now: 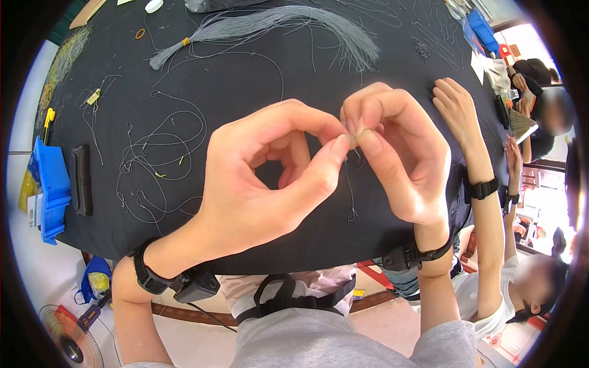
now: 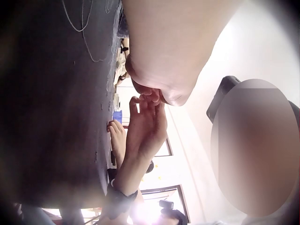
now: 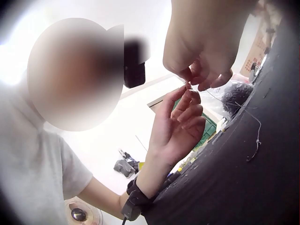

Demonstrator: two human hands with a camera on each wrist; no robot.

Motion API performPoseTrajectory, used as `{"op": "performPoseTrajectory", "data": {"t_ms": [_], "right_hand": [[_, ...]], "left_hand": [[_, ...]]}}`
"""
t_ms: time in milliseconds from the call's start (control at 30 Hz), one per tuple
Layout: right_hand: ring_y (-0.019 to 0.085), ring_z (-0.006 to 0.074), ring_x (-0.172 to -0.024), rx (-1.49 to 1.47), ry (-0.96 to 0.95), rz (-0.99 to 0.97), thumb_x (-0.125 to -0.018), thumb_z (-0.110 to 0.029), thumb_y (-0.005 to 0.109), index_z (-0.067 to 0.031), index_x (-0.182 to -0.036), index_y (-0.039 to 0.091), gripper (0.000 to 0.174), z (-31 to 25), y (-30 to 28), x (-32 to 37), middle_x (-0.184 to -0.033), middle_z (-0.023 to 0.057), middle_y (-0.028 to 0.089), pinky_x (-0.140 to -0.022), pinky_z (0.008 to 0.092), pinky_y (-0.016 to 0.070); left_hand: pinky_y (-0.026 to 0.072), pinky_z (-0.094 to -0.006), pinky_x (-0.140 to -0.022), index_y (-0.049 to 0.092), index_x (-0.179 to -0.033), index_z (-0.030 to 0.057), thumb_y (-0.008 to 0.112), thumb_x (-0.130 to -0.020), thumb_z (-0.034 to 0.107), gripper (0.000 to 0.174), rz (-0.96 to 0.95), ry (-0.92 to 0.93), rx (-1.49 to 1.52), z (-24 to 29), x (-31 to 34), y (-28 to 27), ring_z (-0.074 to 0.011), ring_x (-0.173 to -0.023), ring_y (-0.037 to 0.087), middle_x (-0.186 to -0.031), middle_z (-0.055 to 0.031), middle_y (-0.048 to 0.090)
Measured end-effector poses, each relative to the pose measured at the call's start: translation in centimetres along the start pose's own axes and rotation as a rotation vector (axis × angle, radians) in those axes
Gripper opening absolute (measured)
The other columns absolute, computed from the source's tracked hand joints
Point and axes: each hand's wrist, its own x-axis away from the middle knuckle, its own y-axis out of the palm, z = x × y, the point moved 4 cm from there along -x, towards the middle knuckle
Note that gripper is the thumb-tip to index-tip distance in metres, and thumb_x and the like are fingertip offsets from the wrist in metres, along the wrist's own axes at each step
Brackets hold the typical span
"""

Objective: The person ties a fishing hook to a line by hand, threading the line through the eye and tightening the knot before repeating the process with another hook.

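In the head view, my left hand (image 1: pixel 254 202) and right hand (image 1: pixel 408 156) meet fingertip to fingertip above the black table. Each pinches a thin fishing line (image 1: pixel 349 178) between thumb and forefinger. The pinched stretch is mostly hidden by the fingertips. From it the line hangs down, with a small fishing hook (image 1: pixel 352 214) at its lower end. The right wrist view shows the dangling line (image 3: pixel 259 129) against the dark cloth. To the left of my left hand lies a loose tangle of line with hooks (image 1: pixel 156 162).
A bundle of grey line (image 1: pixel 276 30), tied with a yellow band, lies at the back. On the left are a blue bin (image 1: pixel 54 190), a dark case (image 1: pixel 81 181) and a yellow-tagged piece (image 1: pixel 93 97). Another person's hand (image 1: pixel 457 110) rests on the table at right.
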Motion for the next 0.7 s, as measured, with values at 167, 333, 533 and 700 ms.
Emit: {"op": "performPoseTrajectory", "data": {"t_ms": [167, 333, 533, 700], "right_hand": [[0.045, 0.0153, -0.086, 0.026, 0.027, -0.003, -0.085, 0.005, 0.050, 0.0020, -0.098, 0.048, 0.013, -0.14, -0.02, 0.03, -0.093, 0.0101, 0.048, -0.078, 0.0259, 0.0376], [0.045, 0.0147, -0.086, 0.039, 0.024, 0.011, -0.085, 0.006, 0.050, 0.0022, -0.097, 0.048, 0.013, -0.16, -0.09, -0.04, -0.093, 0.0102, 0.049, -0.077, 0.0251, 0.0373], [0.046, 0.0144, -0.085, 0.103, 0.019, -0.011, -0.085, 0.007, 0.049, 0.0023, -0.097, 0.048, 0.013, -0.18, -0.16, 0.03, -0.095, 0.0108, 0.049, -0.076, 0.0247, 0.0381], [0.046, 0.0144, -0.086, 0.106, 0.023, -0.012, -0.085, 0.007, 0.049, 0.0026, -0.097, 0.048, 0.013, -0.19, -0.16, 0.03, -0.095, 0.0110, 0.049, -0.077, 0.0251, 0.0389]], "left_hand": [[0.0450, -0.0186, -0.063, 0.060, -0.092, -0.0038, 0.057, -0.084, -0.003, 0.009, 0.004, 0.067, -0.104, 0.49, 0.02, 0.03, -0.0067, -0.070, 0.058, -0.085, -0.0058, 0.060], [0.0436, -0.0175, -0.059, 0.060, -0.091, -0.0037, 0.058, -0.083, -0.004, 0.009, 0.019, 0.123, -0.136, 0.60, -0.07, 0.00, -0.0050, -0.067, 0.057, -0.083, -0.0058, 0.060], [0.0428, -0.0168, -0.058, 0.060, -0.091, -0.0035, 0.059, -0.083, -0.003, 0.008, 0.014, 0.129, -0.165, 0.46, -0.11, -0.05, -0.0041, -0.065, 0.055, -0.082, -0.0054, 0.060], [0.0426, -0.0169, -0.057, 0.060, -0.090, -0.0035, 0.058, -0.084, -0.003, 0.007, 0.006, 0.152, -0.182, 0.57, -0.16, -0.05, -0.0041, -0.064, 0.055, -0.081, -0.0056, 0.060]]}}
